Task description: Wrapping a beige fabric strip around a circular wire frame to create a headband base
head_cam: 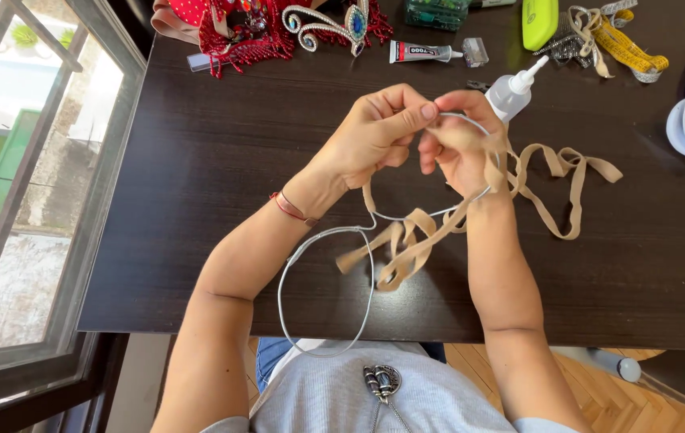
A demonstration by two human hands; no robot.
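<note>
Two hands, left hand (370, 136) and right hand (458, 144), pinch closed fingers on tan elastic ribbon (414, 240) wrapping a silver wire frame (322, 240) above the dark tabletop (198, 160); a white glue tube (422, 53) lies beyond.

1. The hands, left (374, 136) and right (458, 144), meet at upper centre of the frame above the surface (198, 200).
2. The wire frame (322, 297) loops below them, toward lower centre.
3. The ribbon (555, 192) trails right.
4. The glue bottle (512, 92) stands just behind the right hand.
5. The tape measure (623, 44) lies at upper right.
</note>
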